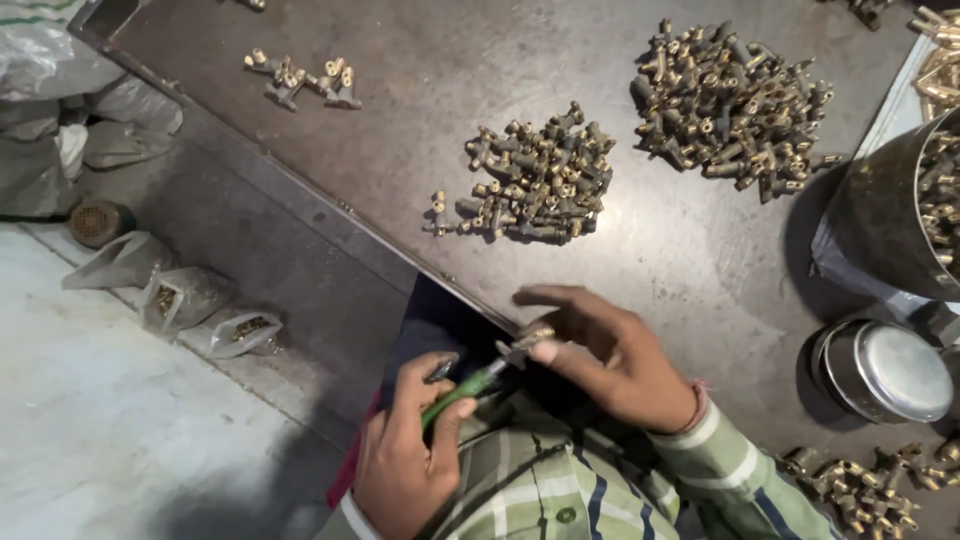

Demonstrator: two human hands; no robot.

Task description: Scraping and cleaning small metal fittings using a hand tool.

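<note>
My left hand (405, 445) is closed round a small tool with a green handle (455, 392), its metal tip pointing up and right. My right hand (610, 355) pinches a small brass fitting (530, 340) between thumb and fingers, and the tool's tip meets that fitting. Both hands hover at the near edge of a dark metal table (420, 120). Two heaps of brass fittings lie beyond them: a middle heap (535, 180) and a bigger one (730, 105) further right.
A few fittings (300, 80) lie at the table's far left, several more (870, 480) by my right sleeve. A steel bucket of fittings (900, 215) and a round steel lid (890, 370) stand at right. Plastic bags (190, 300) lie on the floor at left.
</note>
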